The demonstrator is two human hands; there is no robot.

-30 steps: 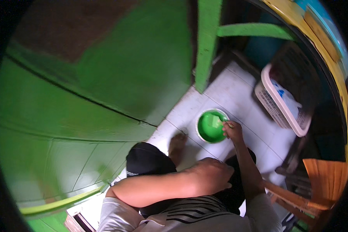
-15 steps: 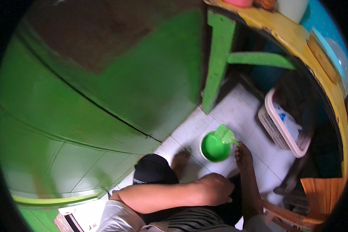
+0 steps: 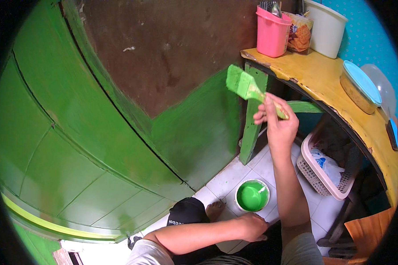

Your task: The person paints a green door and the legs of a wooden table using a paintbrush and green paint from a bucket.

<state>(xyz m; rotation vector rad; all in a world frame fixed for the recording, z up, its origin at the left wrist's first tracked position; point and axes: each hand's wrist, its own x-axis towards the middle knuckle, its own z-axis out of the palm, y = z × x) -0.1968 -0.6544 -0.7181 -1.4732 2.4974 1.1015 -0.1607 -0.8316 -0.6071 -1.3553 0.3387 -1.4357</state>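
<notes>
My right hand [image 3: 276, 117] is closed round the handle of a wide paintbrush [image 3: 245, 84], raised in front of the wall. Wet green paint coats its bristles, which point up and left, close to the green table leg [image 3: 254, 123]. Below, a round tub of green paint [image 3: 252, 195] stands on the tiled floor, with a pale smear on its inner rim. My left forearm lies across my lap, and my left hand [image 3: 252, 227] is curled into a loose fist near the tub; nothing shows in it. The wall's lower part [image 3: 199, 128] is green, its upper part [image 3: 163, 48] brown and bare.
On the yellow worktop [image 3: 323, 75] stand a pink utensil holder [image 3: 272, 35], a white container [image 3: 327, 28] and a blue-lidded box [image 3: 360, 88]. Beneath it sits a pale plastic basket [image 3: 323, 165] with a bag inside. Green panels [image 3: 75, 145] run along the left.
My right hand has lifted the paintbrush from the tub, up toward the wall and table leg. The view has tilted up, showing more of the worktop. My left hand stays curled on my lap.
</notes>
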